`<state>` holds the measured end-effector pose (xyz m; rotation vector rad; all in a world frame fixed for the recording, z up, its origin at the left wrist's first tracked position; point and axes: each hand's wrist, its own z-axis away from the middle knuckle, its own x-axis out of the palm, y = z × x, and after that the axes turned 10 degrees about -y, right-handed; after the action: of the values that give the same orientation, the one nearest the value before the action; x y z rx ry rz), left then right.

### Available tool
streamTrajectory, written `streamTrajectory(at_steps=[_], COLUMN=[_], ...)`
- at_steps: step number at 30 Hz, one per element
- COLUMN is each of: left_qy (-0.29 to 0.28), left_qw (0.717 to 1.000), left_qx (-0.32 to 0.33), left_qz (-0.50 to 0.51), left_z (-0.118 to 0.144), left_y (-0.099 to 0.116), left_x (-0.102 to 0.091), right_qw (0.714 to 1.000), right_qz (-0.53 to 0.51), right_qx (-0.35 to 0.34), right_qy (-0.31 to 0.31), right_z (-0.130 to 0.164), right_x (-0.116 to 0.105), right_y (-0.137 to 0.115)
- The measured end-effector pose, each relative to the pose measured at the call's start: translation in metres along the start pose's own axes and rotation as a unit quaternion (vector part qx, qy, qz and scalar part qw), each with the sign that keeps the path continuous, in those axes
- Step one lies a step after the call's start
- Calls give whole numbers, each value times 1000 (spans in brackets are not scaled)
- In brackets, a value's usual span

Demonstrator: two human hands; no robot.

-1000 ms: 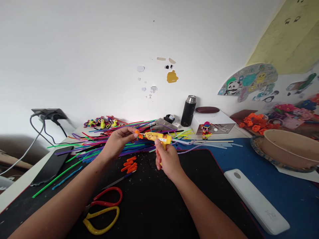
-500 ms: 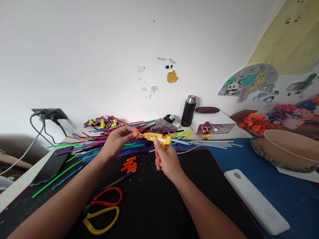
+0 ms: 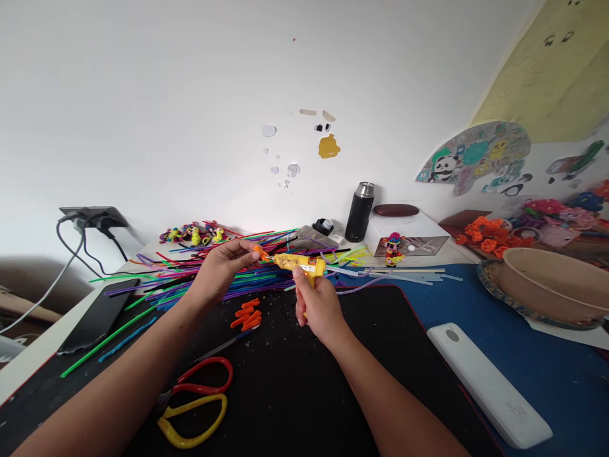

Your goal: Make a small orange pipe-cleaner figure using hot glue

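Observation:
My right hand grips a yellow glue gun by its handle, nozzle pointing left. My left hand pinches a small orange piece right at the gun's nozzle tip. Both hands are raised a little above a black mat. Below them on the mat lie several short orange pieces. Behind the hands is a spread of long coloured sticks.
Red and yellow scissors lie near the front left. A phone rests at the left edge, a white long case on the blue surface at right, a tan bowl far right, a black flask by the wall.
Both hands with the glue gun and orange piece have shifted very slightly left and up; otherwise nothing differs.

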<state>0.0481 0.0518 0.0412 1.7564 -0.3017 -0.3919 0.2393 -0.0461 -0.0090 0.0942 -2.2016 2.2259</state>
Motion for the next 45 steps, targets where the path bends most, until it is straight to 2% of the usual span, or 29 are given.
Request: streamTrajectory(at_steps=[10,19,38,45], left_qy=[-11,-9,-8,-5], left_qw=[1000,1000,1000,1000], left_qx=[-2,7,12,14], left_qz=[-2,5,7,18], left_z=[1,-3,-4,-4], left_y=[2,-8,-10,-10], left_x=[1,-7,-9,-10], right_qw=[1000,1000,999,999], right_qz=[-6,1,34,31], right_qx=[-4,-3,8,10], right_qy=[13,10,-4,11], right_z=[0,2,2,3], right_x=[-2,-1,2,2], right_y=[-2,-4,-1,-3])
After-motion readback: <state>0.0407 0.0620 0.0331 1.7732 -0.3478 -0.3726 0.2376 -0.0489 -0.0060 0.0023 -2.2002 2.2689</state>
